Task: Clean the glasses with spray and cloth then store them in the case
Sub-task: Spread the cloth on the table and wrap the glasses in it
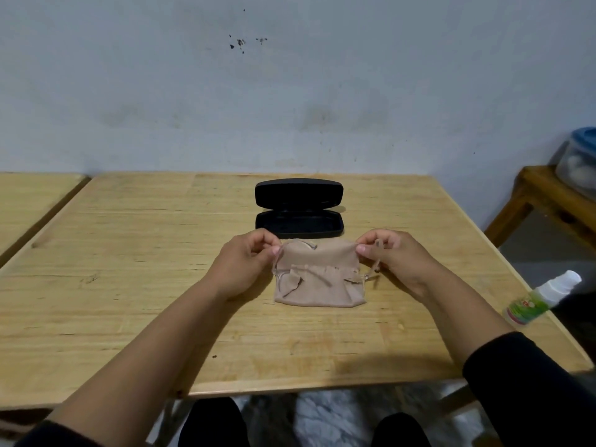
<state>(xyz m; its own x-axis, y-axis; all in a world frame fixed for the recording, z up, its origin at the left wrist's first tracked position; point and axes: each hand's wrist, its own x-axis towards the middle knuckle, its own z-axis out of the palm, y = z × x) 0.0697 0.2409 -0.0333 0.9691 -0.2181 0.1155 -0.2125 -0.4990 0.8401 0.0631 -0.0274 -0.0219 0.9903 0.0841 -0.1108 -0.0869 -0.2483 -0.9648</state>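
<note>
A beige cloth (317, 279) lies folded over the clear-framed glasses (366, 279) in the middle of the wooden table (129, 285); only bits of the frame show at the cloth's sides. My left hand (245, 262) pinches the cloth's upper left corner. My right hand (396, 256) pinches the upper right corner, where a temple tip sticks up by the fingers. Just beyond the cloth, a black glasses case (299, 208) lies open with its lid raised and nothing seen inside. A white spray bottle (541, 298) with a green label lies on its side at the table's right edge.
A second wooden table (29, 201) stands at the left, separated by a gap. At the right, a lower wooden stand (548, 195) carries a clear tub with a blue lid (580, 159). The wall is close behind the table. My knees show below the near edge.
</note>
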